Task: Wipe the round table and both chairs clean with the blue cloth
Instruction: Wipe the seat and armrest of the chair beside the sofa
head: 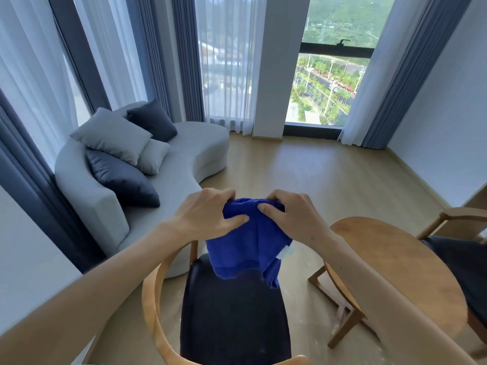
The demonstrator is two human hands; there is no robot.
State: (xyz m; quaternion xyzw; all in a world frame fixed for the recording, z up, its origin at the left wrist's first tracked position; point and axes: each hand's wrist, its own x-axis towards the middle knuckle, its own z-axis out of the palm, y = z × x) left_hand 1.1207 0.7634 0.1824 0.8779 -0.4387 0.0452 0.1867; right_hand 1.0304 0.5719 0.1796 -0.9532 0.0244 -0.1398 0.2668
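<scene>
The blue cloth (pixel 247 243) hangs in the air in front of me, bunched at its top edge. My left hand (pixel 208 214) grips its upper left part and my right hand (pixel 292 214) grips its upper right part. Below the cloth stands a chair (pixel 232 317) with a dark seat and a curved wooden backrest. The round wooden table (pixel 390 259) is to the right, partly behind my right forearm. A second chair (pixel 463 262) with a dark seat and a wooden armrest stands beyond the table at the right edge.
A curved grey sofa (pixel 181 164) with several grey and dark cushions stands at the left. Tall windows with sheer and grey curtains (pixel 232 61) fill the far wall. Wooden floor (pixel 316 175) stretches between sofa, table and window. A white wall is at the right.
</scene>
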